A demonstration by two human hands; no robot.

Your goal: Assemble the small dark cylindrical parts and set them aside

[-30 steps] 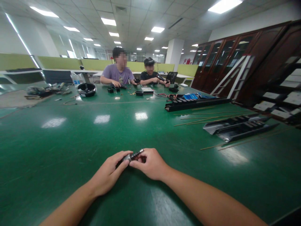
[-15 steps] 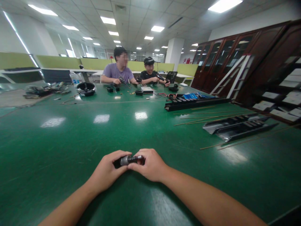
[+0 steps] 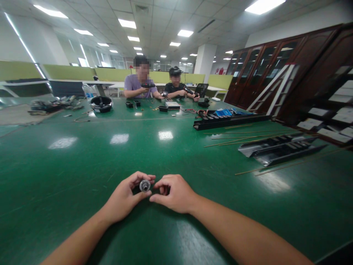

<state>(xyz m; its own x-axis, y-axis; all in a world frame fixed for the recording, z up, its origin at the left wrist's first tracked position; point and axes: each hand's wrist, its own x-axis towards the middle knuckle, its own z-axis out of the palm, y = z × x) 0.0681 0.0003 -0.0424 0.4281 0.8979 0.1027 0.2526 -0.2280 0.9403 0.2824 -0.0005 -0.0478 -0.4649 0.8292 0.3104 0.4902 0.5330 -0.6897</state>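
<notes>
My left hand [image 3: 131, 195] is closed around a small round metal part [image 3: 145, 186], gripped between thumb and fingers just above the green tabletop. Its ringed grey end faces me, with a darker round centre; the rest of it is hidden behind that end and my hand. A short gap to the right, my right hand [image 3: 176, 193] has its thumb and forefinger apart and the other fingers curled. Nothing shows between them.
Across the green table [image 3: 110, 158], two people sit, one holding a power drill [image 3: 148, 85]. Small black trays [image 3: 163, 109] lie near them. Black metal channels [image 3: 278, 149] and thin rods [image 3: 234, 142] lie at right, a headset [image 3: 101, 104] at left.
The metal part has turned from lying sideways to end-on towards me. My right fingers have come off it. Across the table, one person has raised a drill.
</notes>
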